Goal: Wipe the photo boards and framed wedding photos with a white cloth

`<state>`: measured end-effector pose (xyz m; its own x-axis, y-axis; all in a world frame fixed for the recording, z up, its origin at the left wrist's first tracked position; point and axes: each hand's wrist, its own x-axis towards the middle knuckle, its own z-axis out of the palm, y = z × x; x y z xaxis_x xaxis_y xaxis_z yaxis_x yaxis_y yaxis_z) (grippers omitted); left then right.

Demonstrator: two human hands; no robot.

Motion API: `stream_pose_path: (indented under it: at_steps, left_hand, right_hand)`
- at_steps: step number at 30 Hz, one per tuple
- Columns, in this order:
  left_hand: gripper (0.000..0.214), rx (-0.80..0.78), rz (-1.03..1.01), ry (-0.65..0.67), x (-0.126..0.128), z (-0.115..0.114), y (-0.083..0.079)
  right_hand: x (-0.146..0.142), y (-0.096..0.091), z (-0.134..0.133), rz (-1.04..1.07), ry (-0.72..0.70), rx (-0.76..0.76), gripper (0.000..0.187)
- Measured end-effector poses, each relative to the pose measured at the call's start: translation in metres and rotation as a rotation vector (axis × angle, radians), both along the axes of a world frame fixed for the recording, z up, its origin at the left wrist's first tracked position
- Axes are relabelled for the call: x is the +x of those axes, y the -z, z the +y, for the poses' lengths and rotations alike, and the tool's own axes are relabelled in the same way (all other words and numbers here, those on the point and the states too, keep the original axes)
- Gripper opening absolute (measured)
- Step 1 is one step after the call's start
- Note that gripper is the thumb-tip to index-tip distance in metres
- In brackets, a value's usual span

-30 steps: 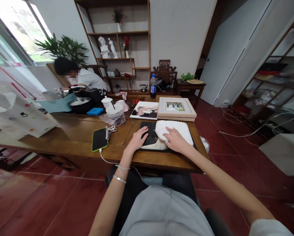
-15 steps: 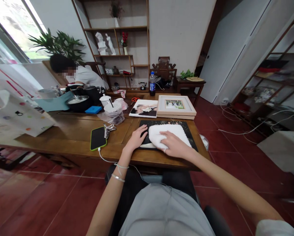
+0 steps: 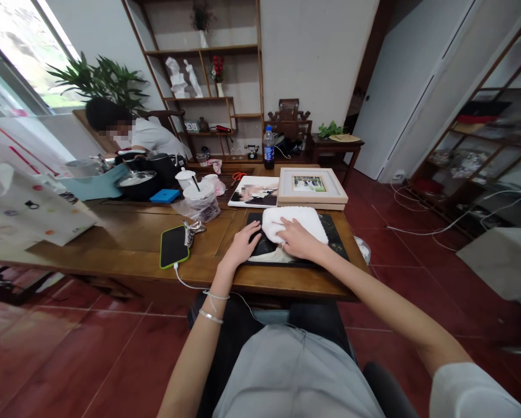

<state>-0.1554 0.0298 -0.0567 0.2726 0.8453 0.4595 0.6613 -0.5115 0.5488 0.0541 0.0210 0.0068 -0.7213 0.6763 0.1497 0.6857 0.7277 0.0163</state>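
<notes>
A dark picture panel [image 3: 336, 239] lies flat near the table's front right edge; a pale patch of its print shows along the near side. My left hand [image 3: 243, 242] rests flat on the panel's left edge, fingers spread, holding nothing. On top of the panel is a folded white fluffy towel [image 3: 306, 222]. My right hand [image 3: 297, 237] presses on the towel's near left part, its fingers bent into the fabric and the thumb side toward the left. The towel hides much of the panel's far half.
Behind the panel lie a framed photo [image 3: 312, 186] and a printed picture [image 3: 254, 194]. Left stand a charging phone [image 3: 174, 247], a bagged cup [image 3: 199, 197], a blue box [image 3: 164, 195] and a paper bag [image 3: 33, 203]. A bottle [image 3: 269, 150] stands behind. Another person [image 3: 151, 136] leans over the table's far left.
My right hand and the towel have moved away from me and slightly left across the panel, uncovering its near part. My left hand has stayed in place.
</notes>
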Motion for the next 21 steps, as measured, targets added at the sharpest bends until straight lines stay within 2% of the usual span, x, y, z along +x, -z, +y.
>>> stream_pose_path:
  at_steps: [6, 10, 12, 15, 21]
  left_hand:
    - [0.035, 0.006, -0.006, 0.016, 0.000, -0.001, -0.001]
    - [0.034, 0.002, -0.019, 0.009, 0.000, -0.001, 0.000]
    - [0.034, 0.003, -0.018, 0.009, -0.001, 0.000, 0.000]
    - [0.035, 0.001, -0.010, 0.012, 0.000, -0.001, 0.000]
    - [0.034, 0.001, -0.010, -0.007, 0.001, -0.003, -0.002]
  right_hand:
    - [0.005, -0.008, -0.073, -0.050, -0.089, -0.057, 0.034]
    - [0.012, -0.015, -0.098, -0.043, -0.174, -0.092, 0.028]
    - [0.015, -0.016, -0.096, -0.013, -0.168, -0.108, 0.026]
    - [0.018, -0.013, -0.078, 0.025, -0.084, -0.102, 0.026]
    - [0.009, -0.008, -0.013, 0.004, 0.070, -0.002, 0.027]
